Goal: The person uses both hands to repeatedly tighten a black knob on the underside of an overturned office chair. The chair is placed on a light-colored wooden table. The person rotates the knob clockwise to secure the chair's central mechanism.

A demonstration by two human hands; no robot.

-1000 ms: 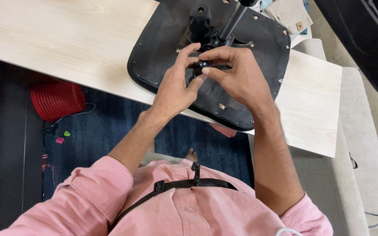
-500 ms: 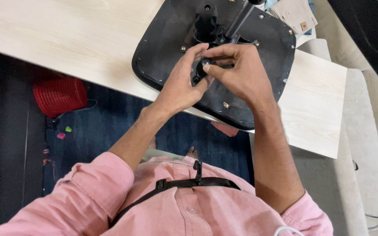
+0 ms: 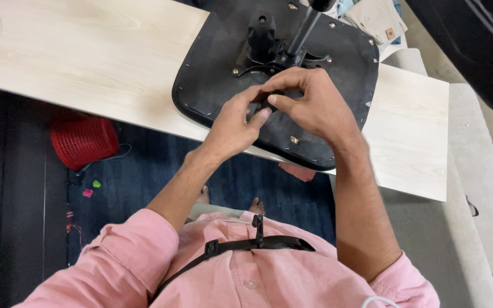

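**Hands Closing on a Small Part at the Chair-Seat Underside**

Working at the upturned black chair seat (image 3: 223, 85), lying underside up on the pale wooden table (image 3: 87, 63) and overhanging its near edge. Compared with the frames from a moment ago, showing the same pinch at the same spot on the seat; shifting only slightly in frame as the head camera moves. Indicating fine fitting work continuing at one point rather than a new step.

Left hand (image 3: 235, 122): reaching up from the near left, fingertips drawn together against a small dark part (image 3: 265, 102) beside the black metal mechanism plate (image 3: 269, 48). Right hand (image 3: 315, 102): arching over from the right, thumb and forefinger pinched together on the same part. Whether the part is a knob, screw or clip: cannot tell, being mostly hidden by the fingers.

Surrounding items: black cylinder post (image 3: 303, 31) rising from the plate toward the far side; red plastic basket (image 3: 84, 140) on the dark blue floor at near left; folded cloth (image 3: 372, 20) at far right; grey cushion (image 3: 480, 188) along the right.

Obstructions: post and plate crowding the far side of the pinch point; both hands covering the part.
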